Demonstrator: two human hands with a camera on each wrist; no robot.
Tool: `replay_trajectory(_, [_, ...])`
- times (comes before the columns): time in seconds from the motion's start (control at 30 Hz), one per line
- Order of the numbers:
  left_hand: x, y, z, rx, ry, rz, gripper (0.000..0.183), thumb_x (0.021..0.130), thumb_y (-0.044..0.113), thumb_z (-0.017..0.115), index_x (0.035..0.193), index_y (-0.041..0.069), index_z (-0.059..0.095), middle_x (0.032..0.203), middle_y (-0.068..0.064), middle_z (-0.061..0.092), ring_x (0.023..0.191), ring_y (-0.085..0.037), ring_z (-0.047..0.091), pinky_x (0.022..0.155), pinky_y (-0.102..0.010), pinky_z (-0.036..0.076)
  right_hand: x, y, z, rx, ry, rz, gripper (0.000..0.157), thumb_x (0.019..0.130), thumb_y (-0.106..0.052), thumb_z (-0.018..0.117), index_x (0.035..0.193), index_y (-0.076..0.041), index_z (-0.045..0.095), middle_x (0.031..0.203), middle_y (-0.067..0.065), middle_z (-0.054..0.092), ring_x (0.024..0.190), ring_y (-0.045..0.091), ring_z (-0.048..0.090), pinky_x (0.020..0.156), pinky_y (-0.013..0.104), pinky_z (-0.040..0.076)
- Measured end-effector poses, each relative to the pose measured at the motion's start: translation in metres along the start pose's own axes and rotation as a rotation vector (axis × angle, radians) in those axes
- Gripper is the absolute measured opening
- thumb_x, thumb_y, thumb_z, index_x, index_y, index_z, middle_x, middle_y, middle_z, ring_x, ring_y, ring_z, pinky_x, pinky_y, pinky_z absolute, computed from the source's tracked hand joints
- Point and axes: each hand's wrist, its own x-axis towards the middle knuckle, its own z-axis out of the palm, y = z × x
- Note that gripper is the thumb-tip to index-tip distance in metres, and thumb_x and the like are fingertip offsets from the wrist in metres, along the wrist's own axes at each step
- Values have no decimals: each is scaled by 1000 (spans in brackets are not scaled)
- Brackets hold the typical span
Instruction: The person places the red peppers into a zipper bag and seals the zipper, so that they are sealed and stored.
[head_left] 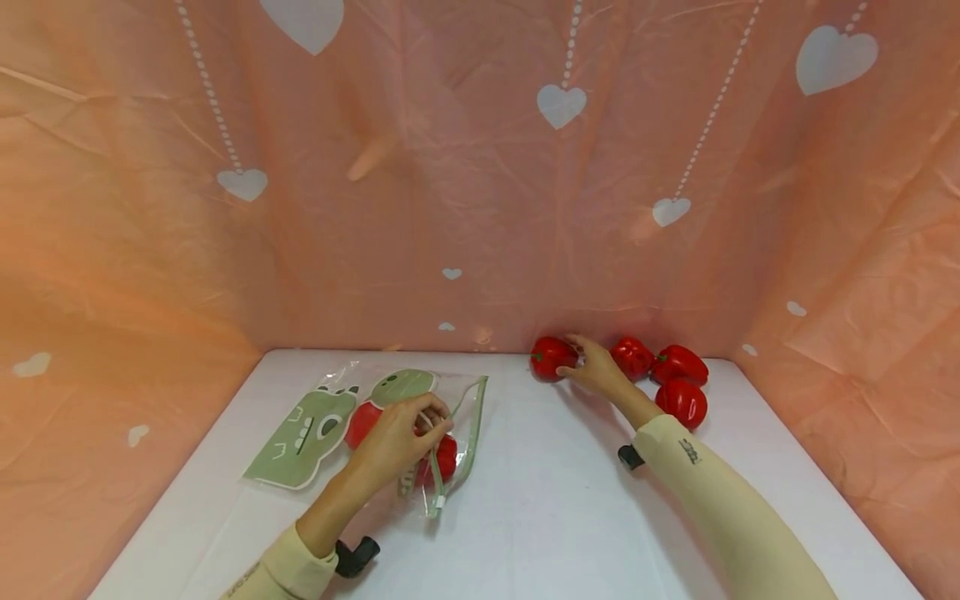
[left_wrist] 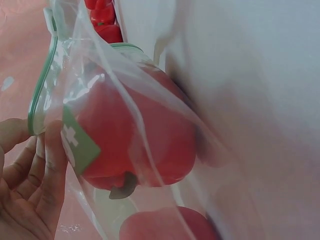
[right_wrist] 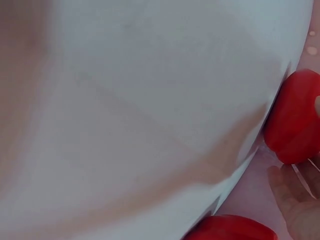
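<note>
My left hand (head_left: 405,433) pinches the green zip edge of a clear plastic zip bag (head_left: 474,429) printed with green cartoon shapes. Inside are red bell peppers; one bell pepper (left_wrist: 140,130) shows its stem through the film, and part of another bell pepper (left_wrist: 167,225) appears below it. At the back of the table, my right hand (head_left: 598,368) has its thumb and fingers curved around the right side of a red bell pepper (head_left: 551,358). That pepper rests on the table, cut off by the frame edge in the right wrist view.
More red bell peppers lie to the right of my right hand: one (head_left: 632,358) by the wrist, one (head_left: 679,365) behind, one (head_left: 681,403) nearer. A green cartoon print (head_left: 307,437) lies flat at left. An orange heart-patterned cloth (head_left: 480,208) surrounds the white table (head_left: 555,517).
</note>
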Motion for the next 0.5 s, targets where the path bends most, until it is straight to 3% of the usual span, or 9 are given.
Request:
replay_trajectory(0.27, [1, 2, 1, 6, -5, -20, 10, 97, 13, 81, 103, 14, 73, 89, 8, 70, 81, -11, 64, 70, -23, 57, -2, 3, 2, -24, 17, -29, 61, 97, -9, 79, 149, 9, 52, 149, 31, 55, 137, 49, 52, 116, 59, 44])
replay_trajectory(0.5, [2, 1, 1, 1, -27, -31, 10, 98, 14, 80, 104, 13, 72, 90, 7, 70, 82, -11, 64, 70, -22, 57, -6, 1, 2, -9, -6, -48, 51, 98, -7, 78, 142, 5, 56, 142, 28, 61, 134, 48, 55, 114, 58, 47])
